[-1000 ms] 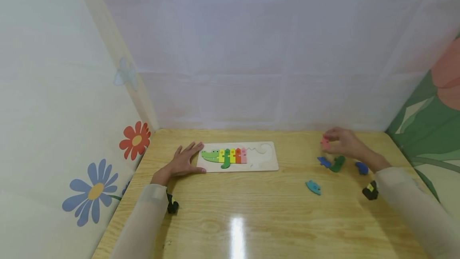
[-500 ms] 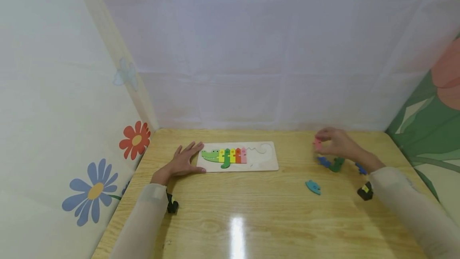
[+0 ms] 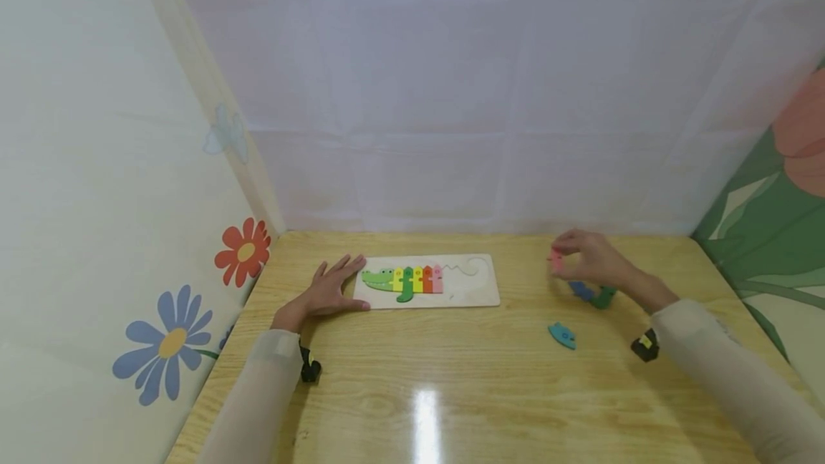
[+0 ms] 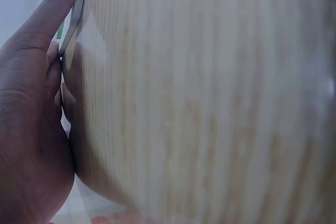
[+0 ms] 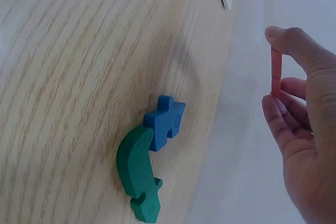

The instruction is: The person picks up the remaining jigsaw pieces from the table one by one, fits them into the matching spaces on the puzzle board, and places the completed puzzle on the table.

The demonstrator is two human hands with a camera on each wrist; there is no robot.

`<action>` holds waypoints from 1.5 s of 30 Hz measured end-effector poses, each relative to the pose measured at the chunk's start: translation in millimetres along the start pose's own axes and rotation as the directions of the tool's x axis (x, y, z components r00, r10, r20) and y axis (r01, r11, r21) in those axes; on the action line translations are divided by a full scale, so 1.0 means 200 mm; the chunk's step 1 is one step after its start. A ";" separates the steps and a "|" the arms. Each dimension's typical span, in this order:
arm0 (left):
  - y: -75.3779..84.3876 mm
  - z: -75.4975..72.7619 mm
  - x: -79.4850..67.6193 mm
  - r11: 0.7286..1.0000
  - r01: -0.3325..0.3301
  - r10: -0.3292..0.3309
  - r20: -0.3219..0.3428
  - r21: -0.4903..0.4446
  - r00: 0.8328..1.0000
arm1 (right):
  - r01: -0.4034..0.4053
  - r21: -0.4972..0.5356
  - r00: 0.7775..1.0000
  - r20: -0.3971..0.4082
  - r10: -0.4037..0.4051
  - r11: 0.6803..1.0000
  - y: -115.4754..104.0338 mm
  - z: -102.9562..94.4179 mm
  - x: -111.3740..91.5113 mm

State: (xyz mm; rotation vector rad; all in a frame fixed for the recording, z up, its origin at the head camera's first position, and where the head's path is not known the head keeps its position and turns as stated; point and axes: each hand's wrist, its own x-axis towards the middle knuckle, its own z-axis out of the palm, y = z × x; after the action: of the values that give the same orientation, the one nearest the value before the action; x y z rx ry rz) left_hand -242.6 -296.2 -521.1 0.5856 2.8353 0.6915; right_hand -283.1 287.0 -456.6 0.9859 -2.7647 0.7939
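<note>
My right hand (image 3: 591,259) pinches a pink puzzle piece (image 3: 556,259) between thumb and fingertips, held up above the table. In the right wrist view that piece shows edge-on as a thin strip. My left hand (image 3: 330,288) lies at the left end of a pale wooden puzzle board (image 3: 473,292), its spread fingers at the upper corner and its thumb on the lower one. On the board lies a crocodile puzzle (image 3: 379,278) of a green head and several coloured pieces, ending in a pink one. To its right, the curled tail recess (image 3: 475,266) is bare.
A blue puzzle piece (image 5: 167,121) and a curved green puzzle piece (image 5: 135,163) lie touching below my right hand. Closer to me is a teal puzzle piece (image 3: 562,336). White cloth (image 3: 412,163) stands along the back edge of the wooden table (image 3: 361,407).
My right hand has moved left with the pink puzzle piece, away from the loose pieces. The dark blue piece at the far right is now hidden behind my right wrist. My left hand stays put.
</note>
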 end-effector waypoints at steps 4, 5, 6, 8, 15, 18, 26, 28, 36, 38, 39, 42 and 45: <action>0.00 0.00 0.00 1.000 0.003 -0.003 0.000 -0.006 1.000 | -0.004 0.004 1.000 0.005 0.004 1.000 -0.02 0.01 0.01; 0.00 0.00 0.00 1.000 0.002 -0.002 -0.001 -0.005 1.000 | 0.004 0.006 1.000 0.005 -0.004 1.000 -0.02 0.01 0.02; 0.00 0.00 0.00 1.000 0.001 -0.001 -0.002 -0.005 1.000 | 0.011 0.005 1.000 0.003 -0.011 1.000 -0.03 0.02 0.02; 0.00 0.00 0.00 1.000 -0.001 0.001 -0.004 -0.005 1.000 | 0.028 -0.003 1.000 -0.005 -0.028 1.000 -0.04 0.03 0.03; 0.01 -0.01 0.00 1.000 0.007 -0.007 0.009 -0.007 1.000 | 0.058 0.006 0.998 -0.010 -0.058 0.998 -0.10 0.05 0.06; 0.01 -0.01 0.00 1.000 0.010 -0.010 0.012 -0.007 1.000 | 0.051 0.030 0.999 -0.001 -0.051 0.998 -0.12 0.07 0.07; 0.01 -0.01 0.00 1.000 0.016 -0.015 0.014 -0.012 1.000 | 0.042 0.037 0.999 0.008 -0.042 0.998 -0.16 0.11 0.10; 0.01 -0.01 0.00 1.000 0.016 -0.016 0.015 -0.013 1.000 | 0.065 0.050 0.998 -0.002 -0.065 0.997 -0.17 0.12 0.11; 0.01 -0.01 0.00 1.000 0.020 -0.020 0.021 -0.018 1.000 | 0.124 0.058 0.992 -0.010 -0.124 0.991 -0.20 0.17 0.14; 0.01 -0.01 -0.01 1.000 0.021 -0.021 0.021 -0.019 1.000 | 0.139 0.067 0.990 -0.007 -0.138 0.988 -0.21 0.18 0.16; 0.01 -0.02 -0.01 1.000 0.021 -0.020 0.021 -0.018 1.000 | 0.145 0.071 0.989 -0.006 -0.145 0.987 -0.22 0.19 0.16; 0.01 -0.01 0.00 1.000 0.016 -0.015 0.018 -0.013 1.000 | 0.140 0.096 0.990 0.004 -0.141 0.985 -0.24 0.20 0.18; 0.00 -0.01 0.00 1.000 0.016 -0.015 0.020 -0.011 1.000 | 0.133 0.104 0.991 0.017 -0.136 0.986 -0.27 0.21 0.20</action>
State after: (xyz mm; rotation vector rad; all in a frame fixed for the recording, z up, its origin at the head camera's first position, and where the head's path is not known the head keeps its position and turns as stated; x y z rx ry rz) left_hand -243.7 -296.1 -518.3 0.5648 2.8130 0.6941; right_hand -278.1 208.8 -459.4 1.1932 -2.6653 0.9167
